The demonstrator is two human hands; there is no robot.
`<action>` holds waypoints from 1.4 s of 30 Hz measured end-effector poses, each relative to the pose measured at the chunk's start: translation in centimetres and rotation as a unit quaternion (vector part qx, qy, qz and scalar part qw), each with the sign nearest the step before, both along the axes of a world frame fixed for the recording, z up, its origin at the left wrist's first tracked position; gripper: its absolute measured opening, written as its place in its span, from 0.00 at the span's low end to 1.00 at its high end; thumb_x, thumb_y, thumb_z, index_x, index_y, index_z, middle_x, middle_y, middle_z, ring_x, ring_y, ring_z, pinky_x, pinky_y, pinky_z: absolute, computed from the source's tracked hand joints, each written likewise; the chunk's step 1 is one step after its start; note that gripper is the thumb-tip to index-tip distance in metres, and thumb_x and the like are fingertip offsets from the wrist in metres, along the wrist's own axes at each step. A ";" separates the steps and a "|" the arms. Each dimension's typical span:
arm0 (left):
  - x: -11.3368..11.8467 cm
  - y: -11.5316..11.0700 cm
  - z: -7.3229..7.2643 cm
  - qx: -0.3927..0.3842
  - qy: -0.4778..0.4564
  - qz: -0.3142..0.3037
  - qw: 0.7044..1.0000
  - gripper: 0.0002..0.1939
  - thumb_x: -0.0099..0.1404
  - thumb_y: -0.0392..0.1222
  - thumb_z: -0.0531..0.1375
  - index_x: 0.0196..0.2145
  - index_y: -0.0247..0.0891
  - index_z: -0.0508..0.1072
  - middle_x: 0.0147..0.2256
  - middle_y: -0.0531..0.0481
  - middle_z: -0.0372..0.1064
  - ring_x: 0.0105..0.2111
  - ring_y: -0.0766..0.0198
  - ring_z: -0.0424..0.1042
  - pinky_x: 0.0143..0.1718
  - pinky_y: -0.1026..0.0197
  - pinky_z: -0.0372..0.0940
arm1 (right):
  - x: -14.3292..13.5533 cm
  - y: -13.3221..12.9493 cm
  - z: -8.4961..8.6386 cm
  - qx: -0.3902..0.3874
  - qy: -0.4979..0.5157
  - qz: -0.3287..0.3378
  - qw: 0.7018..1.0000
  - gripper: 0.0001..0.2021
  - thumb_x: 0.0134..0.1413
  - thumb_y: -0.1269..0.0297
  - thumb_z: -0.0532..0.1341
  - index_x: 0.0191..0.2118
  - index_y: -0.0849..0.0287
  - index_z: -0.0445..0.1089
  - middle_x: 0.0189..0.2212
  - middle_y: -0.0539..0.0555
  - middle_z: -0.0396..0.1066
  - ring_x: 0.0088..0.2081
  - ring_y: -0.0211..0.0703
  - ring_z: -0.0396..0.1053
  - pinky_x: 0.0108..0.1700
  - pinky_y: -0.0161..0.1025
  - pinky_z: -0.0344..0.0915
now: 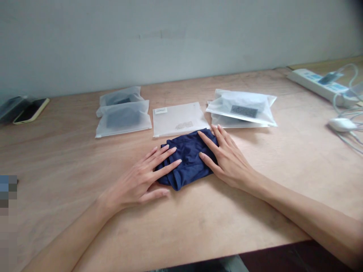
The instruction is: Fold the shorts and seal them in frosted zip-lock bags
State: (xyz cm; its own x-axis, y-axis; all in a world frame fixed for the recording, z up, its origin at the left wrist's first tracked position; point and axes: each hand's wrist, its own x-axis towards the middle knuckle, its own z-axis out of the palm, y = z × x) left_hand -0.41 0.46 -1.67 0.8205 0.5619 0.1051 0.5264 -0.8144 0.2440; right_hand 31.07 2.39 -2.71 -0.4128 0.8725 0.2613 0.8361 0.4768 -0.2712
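A folded navy blue cloth garment (pixel 188 156) lies flat on the wooden table in front of me; its exact kind does not show. My left hand (pixel 144 175) rests on its left end, fingers spread, with the thumb off the cloth on the tabletop side. Across the right end lie the outstretched fingers of my right hand (pixel 227 156). Both palms face down and neither hand grips the fabric. Just behind the cloth is a flat frosted zip bag (pixel 180 117) with a small white label and printed text.
Two filled frosted bags (pixel 123 119) overlap at the back left, and more stacked bags (pixel 241 107) lie at the back right. A phone (pixel 31 110) sits far left. On the right are a power strip (pixel 320 86), a white charger (pixel 342 124) and cables.
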 end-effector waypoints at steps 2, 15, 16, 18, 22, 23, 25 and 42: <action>0.0 0.0 0.2 -0.007 0.009 -0.011 1.000 0.38 0.75 0.59 0.55 0.75 0.51 0.46 0.76 0.45 0.29 0.75 0.43 0.35 0.73 0.36 0.42 | 0.0 -0.1 -0.1 0.001 -0.006 -0.004 1.000 0.31 0.72 0.49 0.53 0.73 0.57 0.55 0.75 0.65 0.45 0.75 0.68 0.40 0.71 0.68 0.51; -0.2 0.2 0.1 0.001 0.009 -0.025 1.000 0.34 0.75 0.57 0.56 0.74 0.55 0.51 0.76 0.47 0.25 0.75 0.40 0.37 0.73 0.35 0.42 | -0.2 -0.1 1.0 0.000 0.055 -0.019 0.998 0.26 0.70 0.52 0.54 0.68 0.56 0.64 0.58 0.65 0.68 0.52 0.60 0.70 0.54 0.60 0.70; -0.2 0.1 0.1 0.005 0.011 -0.023 1.000 0.34 0.76 0.57 0.56 0.74 0.55 0.50 0.76 0.47 0.25 0.75 0.40 0.37 0.73 0.35 0.43 | -0.2 -0.2 1.1 -0.008 0.077 -0.008 0.997 0.27 0.69 0.53 0.56 0.69 0.56 0.63 0.58 0.64 0.68 0.51 0.58 0.71 0.54 0.57 0.71; -0.2 0.1 0.1 0.011 0.016 -0.020 1.000 0.34 0.76 0.57 0.55 0.74 0.55 0.49 0.76 0.46 0.25 0.75 0.41 0.36 0.73 0.36 0.43 | -0.3 -0.3 1.3 -0.010 0.129 0.015 0.992 0.28 0.67 0.56 0.59 0.69 0.55 0.61 0.60 0.63 0.67 0.53 0.55 0.72 0.55 0.53 0.72; -0.1 0.0 0.2 0.018 0.026 -0.023 0.999 0.34 0.76 0.57 0.54 0.74 0.55 0.47 0.76 0.45 0.24 0.75 0.43 0.34 0.73 0.36 0.43 | -0.5 -0.4 1.6 -0.017 0.247 0.008 0.969 0.31 0.63 0.60 0.63 0.70 0.52 0.59 0.63 0.59 0.68 0.61 0.55 0.68 0.61 0.53 0.68; -0.1 -0.1 0.3 0.020 0.029 -0.022 0.999 0.35 0.76 0.57 0.54 0.74 0.54 0.47 0.76 0.44 0.23 0.75 0.42 0.34 0.73 0.35 0.43 | -0.4 -0.4 1.5 -0.036 0.267 -0.001 0.963 0.33 0.60 0.60 0.65 0.70 0.52 0.59 0.63 0.59 0.68 0.61 0.56 0.69 0.61 0.54 0.68; 0.0 -0.3 0.3 0.020 0.032 -0.015 0.999 0.37 0.75 0.58 0.56 0.75 0.53 0.47 0.76 0.42 0.20 0.75 0.40 0.33 0.72 0.35 0.44 | -0.2 -0.1 1.4 -0.086 0.285 -0.015 0.954 0.37 0.55 0.61 0.69 0.69 0.52 0.60 0.63 0.60 0.68 0.61 0.59 0.69 0.60 0.56 0.70; -0.2 0.1 0.4 -0.003 -0.017 -0.026 1.000 0.34 0.72 0.60 0.58 0.67 0.37 0.61 0.74 0.38 0.44 0.75 0.46 0.42 0.75 0.40 0.38 | -0.9 -0.2 1.0 -0.131 0.449 -0.089 0.879 0.30 0.50 0.63 0.72 0.59 0.54 0.68 0.54 0.58 0.76 0.54 0.55 0.75 0.57 0.54 0.73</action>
